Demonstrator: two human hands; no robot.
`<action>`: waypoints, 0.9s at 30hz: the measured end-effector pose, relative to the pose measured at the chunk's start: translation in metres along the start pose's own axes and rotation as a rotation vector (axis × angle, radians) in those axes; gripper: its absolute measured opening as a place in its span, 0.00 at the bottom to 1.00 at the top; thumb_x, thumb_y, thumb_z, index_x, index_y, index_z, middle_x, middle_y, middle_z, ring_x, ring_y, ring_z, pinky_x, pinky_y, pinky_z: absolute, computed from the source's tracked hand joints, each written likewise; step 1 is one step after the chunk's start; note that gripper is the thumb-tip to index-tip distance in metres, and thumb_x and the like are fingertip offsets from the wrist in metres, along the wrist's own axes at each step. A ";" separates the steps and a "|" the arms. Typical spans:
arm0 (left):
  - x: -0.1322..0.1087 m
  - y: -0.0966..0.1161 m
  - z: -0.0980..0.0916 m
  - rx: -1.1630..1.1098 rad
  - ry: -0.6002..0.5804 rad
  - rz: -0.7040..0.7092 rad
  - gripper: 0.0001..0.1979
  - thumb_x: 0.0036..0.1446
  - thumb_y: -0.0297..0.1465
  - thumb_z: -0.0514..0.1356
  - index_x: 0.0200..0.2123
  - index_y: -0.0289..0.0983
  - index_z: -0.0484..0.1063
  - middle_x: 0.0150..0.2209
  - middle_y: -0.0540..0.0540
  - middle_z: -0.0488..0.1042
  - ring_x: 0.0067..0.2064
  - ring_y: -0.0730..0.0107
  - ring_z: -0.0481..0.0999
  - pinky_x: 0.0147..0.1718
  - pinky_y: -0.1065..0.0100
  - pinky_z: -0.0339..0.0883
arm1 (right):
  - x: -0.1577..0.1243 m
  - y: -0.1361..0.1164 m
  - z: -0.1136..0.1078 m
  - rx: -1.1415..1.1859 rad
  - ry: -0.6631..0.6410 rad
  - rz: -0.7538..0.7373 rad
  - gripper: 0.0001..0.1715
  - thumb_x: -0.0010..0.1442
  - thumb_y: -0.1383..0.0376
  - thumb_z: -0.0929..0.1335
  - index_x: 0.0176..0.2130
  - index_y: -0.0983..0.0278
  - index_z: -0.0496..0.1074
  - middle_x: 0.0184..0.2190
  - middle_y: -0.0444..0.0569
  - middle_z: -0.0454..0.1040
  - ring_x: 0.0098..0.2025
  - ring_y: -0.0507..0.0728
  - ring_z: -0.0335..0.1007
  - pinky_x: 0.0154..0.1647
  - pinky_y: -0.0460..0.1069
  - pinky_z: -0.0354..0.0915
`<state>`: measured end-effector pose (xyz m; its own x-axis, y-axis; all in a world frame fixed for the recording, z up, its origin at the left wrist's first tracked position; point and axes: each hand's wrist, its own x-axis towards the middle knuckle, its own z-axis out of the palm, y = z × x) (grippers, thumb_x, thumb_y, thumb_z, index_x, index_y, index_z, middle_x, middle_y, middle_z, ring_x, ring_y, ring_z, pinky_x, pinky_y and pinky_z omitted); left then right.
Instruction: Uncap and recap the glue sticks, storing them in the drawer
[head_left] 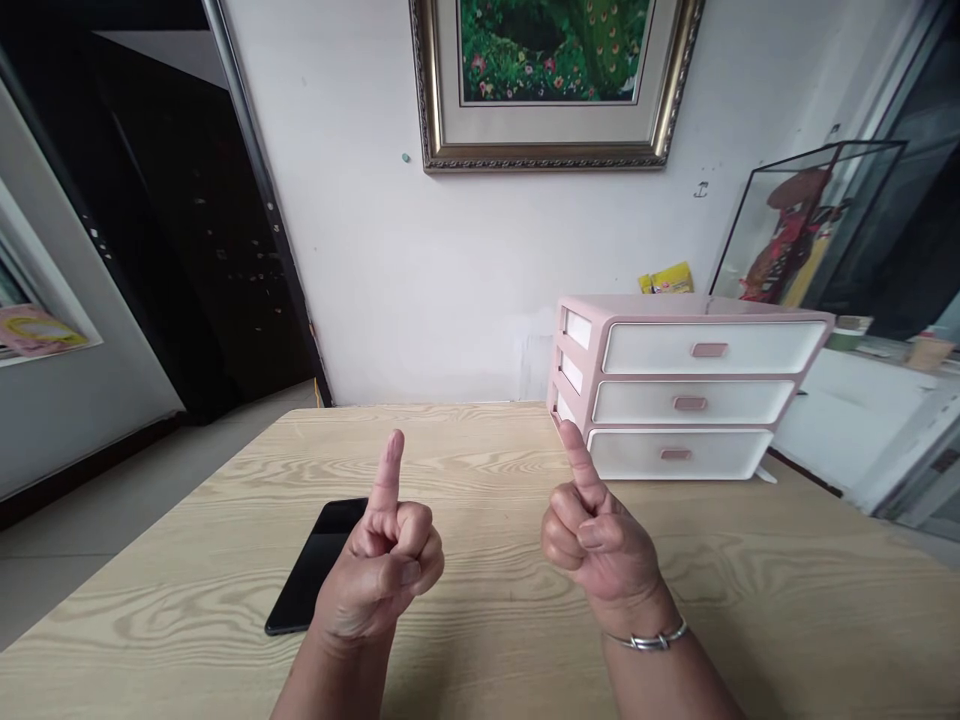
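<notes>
Both my hands are raised above a light wooden table. My left hand has its index finger pointing up and the other fingers curled into a fist, holding nothing. My right hand does the same, its index finger pointing up toward the lower left corner of a pink drawer unit. A silver bracelet circles my right wrist. A black phone lies flat on the table, partly hidden behind my left hand.
The pink unit has three white drawers, all closed, and stands at the table's far right. Behind it lean a glass-framed picture and a yellow packet. A gilt-framed picture hangs on the white wall. A dark doorway opens at the left.
</notes>
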<state>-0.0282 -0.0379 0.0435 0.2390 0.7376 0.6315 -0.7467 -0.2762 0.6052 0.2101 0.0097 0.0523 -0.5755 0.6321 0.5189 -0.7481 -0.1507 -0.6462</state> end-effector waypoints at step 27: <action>-0.002 0.000 0.000 -0.002 0.017 -0.005 0.52 0.55 0.18 0.60 0.72 0.62 0.39 0.24 0.58 0.46 0.23 0.77 0.42 0.20 0.79 0.48 | 0.000 -0.002 0.001 -0.017 0.091 -0.034 0.54 0.50 0.74 0.70 0.67 0.36 0.58 0.21 0.33 0.46 0.20 0.48 0.34 0.18 0.42 0.42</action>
<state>-0.0289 -0.0390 0.0422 0.2326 0.7493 0.6201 -0.7469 -0.2707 0.6073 0.2114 0.0092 0.0539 -0.5167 0.7035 0.4881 -0.7607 -0.1155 -0.6388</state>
